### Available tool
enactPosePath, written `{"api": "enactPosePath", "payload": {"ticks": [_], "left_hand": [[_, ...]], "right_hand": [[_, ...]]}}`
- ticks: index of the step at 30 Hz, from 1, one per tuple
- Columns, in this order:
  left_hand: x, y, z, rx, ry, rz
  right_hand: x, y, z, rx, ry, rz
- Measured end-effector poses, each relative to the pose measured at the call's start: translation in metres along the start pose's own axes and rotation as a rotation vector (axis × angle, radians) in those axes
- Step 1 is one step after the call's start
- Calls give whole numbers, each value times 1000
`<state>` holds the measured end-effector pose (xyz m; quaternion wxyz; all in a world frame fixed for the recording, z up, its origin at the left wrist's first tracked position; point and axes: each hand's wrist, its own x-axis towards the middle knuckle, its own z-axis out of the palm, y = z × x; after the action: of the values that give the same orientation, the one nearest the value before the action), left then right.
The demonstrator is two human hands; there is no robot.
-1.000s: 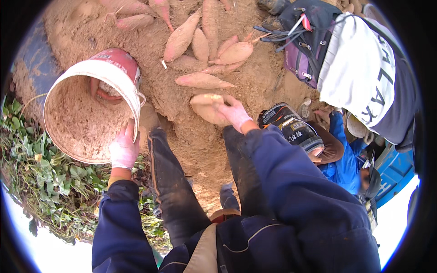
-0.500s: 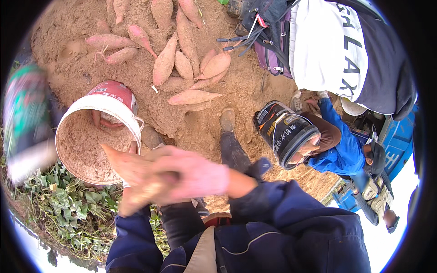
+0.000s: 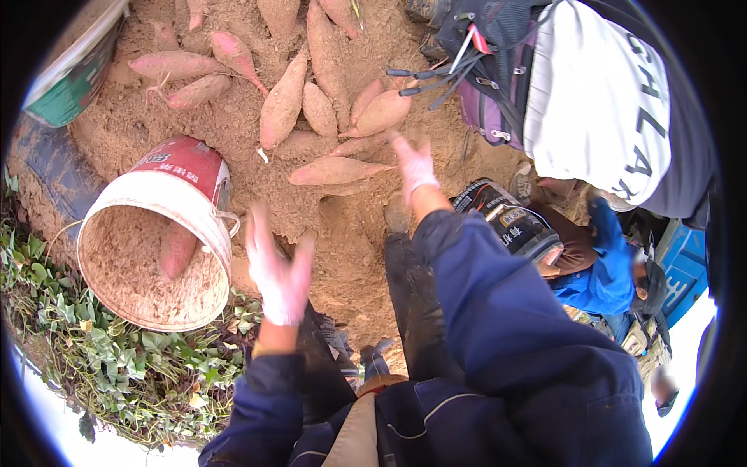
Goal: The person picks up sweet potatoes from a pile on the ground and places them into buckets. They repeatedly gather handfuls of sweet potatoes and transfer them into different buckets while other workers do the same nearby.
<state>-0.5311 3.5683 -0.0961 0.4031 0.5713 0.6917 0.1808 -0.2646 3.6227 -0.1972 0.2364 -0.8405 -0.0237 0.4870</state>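
Observation:
Both my hands wear pale pink-white gloves and hold nothing. My left hand (image 3: 276, 272), fingers spread and slightly blurred, hangs just right of a red-and-white bucket (image 3: 187, 167). That bucket lies tipped with its dirt-coated mouth toward me, and one sweet potato (image 3: 179, 247) shows inside. Farther up, my right hand (image 3: 415, 163) reaches with fingers apart to the right end of a long sweet potato (image 3: 334, 170) on the soil; whether it touches is unclear. Several more dusty pink sweet potatoes (image 3: 282, 105) lie heaped beyond it.
A green bucket (image 3: 66, 89) is at the far left, above green vines (image 3: 117, 350). On the right are a black bucket (image 3: 510, 222), a person in blue (image 3: 580, 280), and another person with a white-and-dark top (image 3: 599, 101) and a purple-black bag (image 3: 498, 86).
The sweet potato in my hands has been let go, and one now shows in the red-and-white bucket. My hands have parted, the right moving up and right. The blurred green bucket moved up.

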Motion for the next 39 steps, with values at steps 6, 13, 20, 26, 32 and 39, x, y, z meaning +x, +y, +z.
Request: {"api": "enactPosePath", "payload": {"ticks": [6, 13, 20, 26, 32, 39], "left_hand": [[219, -58, 90, -69, -230, -158], [222, -75, 92, -953, -452, -527], [239, -64, 111, -1269, -307, -767], [227, -70, 118, -1288, -416, -754], [168, -51, 89, -1469, -629, -592], [89, 35, 17, -1519, -145, -515]], "right_hand": [[90, -4, 14, 206, -361, -241], [105, -29, -3, -1, -662, -197], [124, -47, 6, 285, -833, 102], [108, -37, 30, 447, -794, -50], [57, -60, 21, 595, -644, 107], [-58, -89, 20, 634, -1054, -68]]}}
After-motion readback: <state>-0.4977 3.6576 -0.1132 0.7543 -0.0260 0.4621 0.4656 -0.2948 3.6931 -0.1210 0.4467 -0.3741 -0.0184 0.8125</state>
